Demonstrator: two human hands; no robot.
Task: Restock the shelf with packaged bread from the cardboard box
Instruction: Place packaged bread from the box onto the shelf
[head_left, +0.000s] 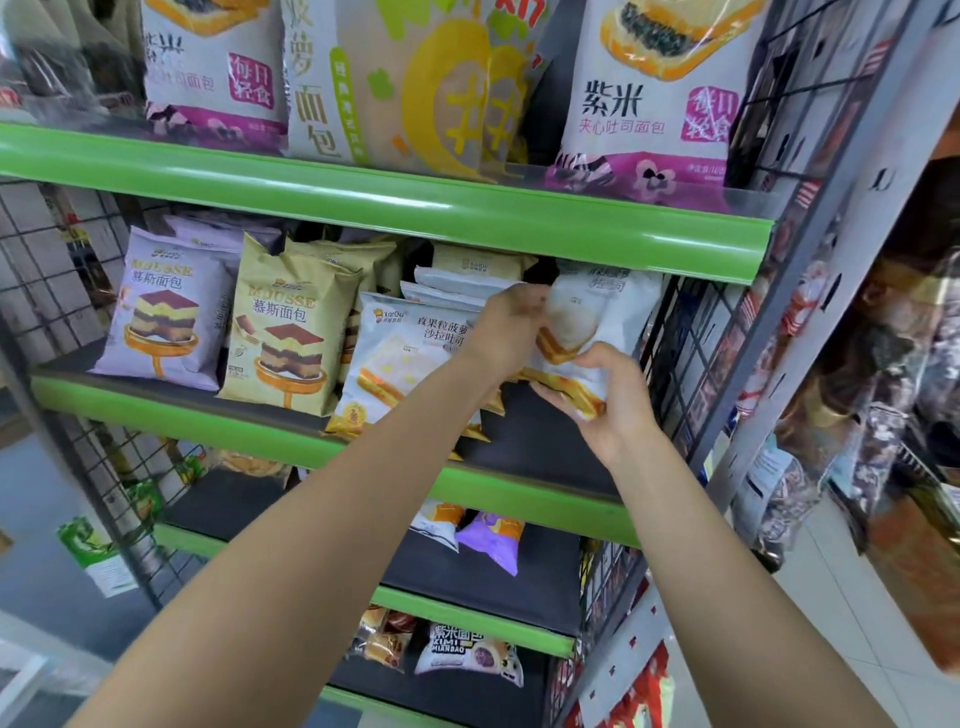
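Both my hands hold a white bread packet (592, 312) upright at the right end of the second shelf (540, 431). My left hand (511, 325) grips its left edge near the top, and my right hand (610, 395) pinches its bottom corner from below. Just to the left stands a matching white sandwich-bread packet (410, 358), with more white packets stacked behind it. The cardboard box is out of view.
Yellow (291, 332) and lilac (161, 312) mousse-bread packs fill the shelf's left part. Large toast bags (654, 93) stand on the shelf above, and a green shelf lip (467, 218) hangs just over my hands. A wire grid side panel (691, 353) closes the right end. Lower shelves hold a few packets.
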